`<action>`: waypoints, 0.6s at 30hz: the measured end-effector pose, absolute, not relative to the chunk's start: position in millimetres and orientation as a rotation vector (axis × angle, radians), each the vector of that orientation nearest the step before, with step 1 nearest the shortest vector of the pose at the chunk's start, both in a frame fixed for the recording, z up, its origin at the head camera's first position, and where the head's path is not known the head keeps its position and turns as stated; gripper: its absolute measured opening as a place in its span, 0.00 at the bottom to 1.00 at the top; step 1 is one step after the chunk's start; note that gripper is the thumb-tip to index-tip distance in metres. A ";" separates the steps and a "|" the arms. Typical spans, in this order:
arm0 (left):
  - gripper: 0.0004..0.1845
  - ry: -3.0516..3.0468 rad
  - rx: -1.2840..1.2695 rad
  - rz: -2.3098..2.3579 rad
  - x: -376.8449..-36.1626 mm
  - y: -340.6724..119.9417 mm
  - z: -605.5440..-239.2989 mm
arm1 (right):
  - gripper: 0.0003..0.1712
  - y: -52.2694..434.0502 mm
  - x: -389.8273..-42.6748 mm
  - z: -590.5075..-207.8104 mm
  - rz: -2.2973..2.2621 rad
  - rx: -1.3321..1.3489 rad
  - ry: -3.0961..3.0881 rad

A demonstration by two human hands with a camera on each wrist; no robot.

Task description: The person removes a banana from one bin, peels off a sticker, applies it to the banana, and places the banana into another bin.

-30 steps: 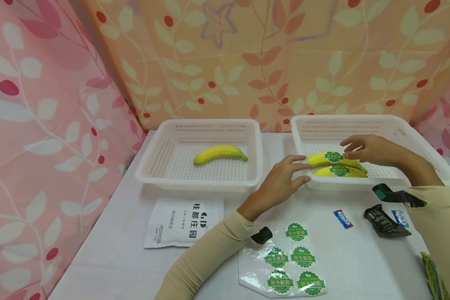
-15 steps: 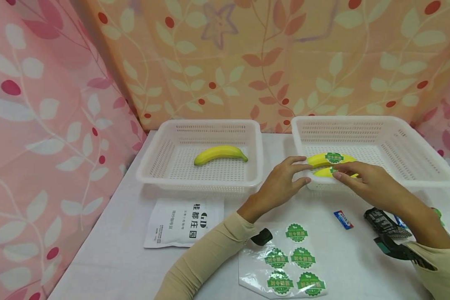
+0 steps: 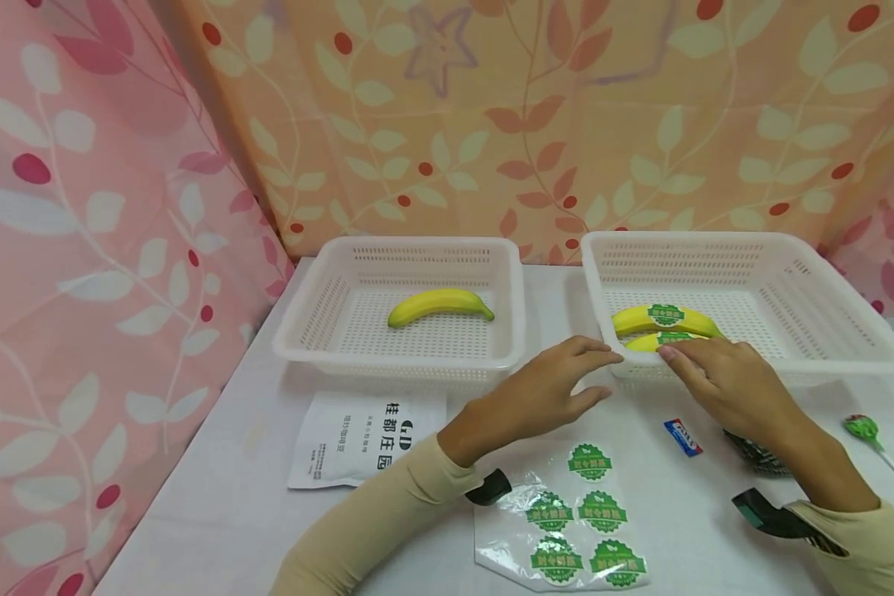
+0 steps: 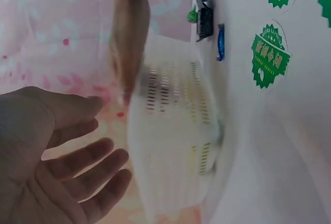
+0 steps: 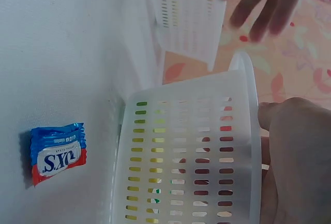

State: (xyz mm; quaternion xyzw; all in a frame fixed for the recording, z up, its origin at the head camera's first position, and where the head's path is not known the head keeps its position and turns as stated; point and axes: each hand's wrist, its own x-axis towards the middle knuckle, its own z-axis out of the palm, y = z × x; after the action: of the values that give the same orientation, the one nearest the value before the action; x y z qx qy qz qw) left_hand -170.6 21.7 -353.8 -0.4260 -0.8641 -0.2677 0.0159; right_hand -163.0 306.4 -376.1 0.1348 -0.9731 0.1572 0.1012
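Observation:
In the head view my right hand reaches over the front rim of the right white basket. Its fingers are inside the basket over the front banana. The basket wall hides their tips in the right wrist view, so their hold on the banana is unclear. Behind it lies a second banana; each bears a green round sticker. My left hand hovers by the basket's front left corner, fingers spread and holding nothing, as the left wrist view also shows. One more banana lies in the left basket.
On the table sit a white printed pouch and a clear sheet with several green stickers. A blue-and-red wrapped candy, a black package and a green lollipop lie at the right.
My right hand has moved from above the rear banana down to the front one and the near rim. My left hand has drawn back slightly from the right basket. The stickered bananas look unmoved.

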 end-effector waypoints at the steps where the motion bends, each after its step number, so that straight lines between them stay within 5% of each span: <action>1: 0.25 -2.651 -1.350 -0.823 -167.3 13.9 -350.6 | 0.31 306.2 -162.9 -376.6 0.459 0.397 -2.872; 18: 0.21 -2.782 -0.798 -0.704 -165.2 -128.3 -345.0 | 0.29 304.8 -163.5 -379.6 0.436 0.396 -2.824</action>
State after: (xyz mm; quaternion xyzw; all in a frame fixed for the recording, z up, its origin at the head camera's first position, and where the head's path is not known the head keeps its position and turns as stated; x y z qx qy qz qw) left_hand -165.2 -128.3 -345.0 -0.2669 -0.9309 -0.2357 0.0815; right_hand -163.5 304.8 -379.6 0.1361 -0.9709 0.1498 0.1282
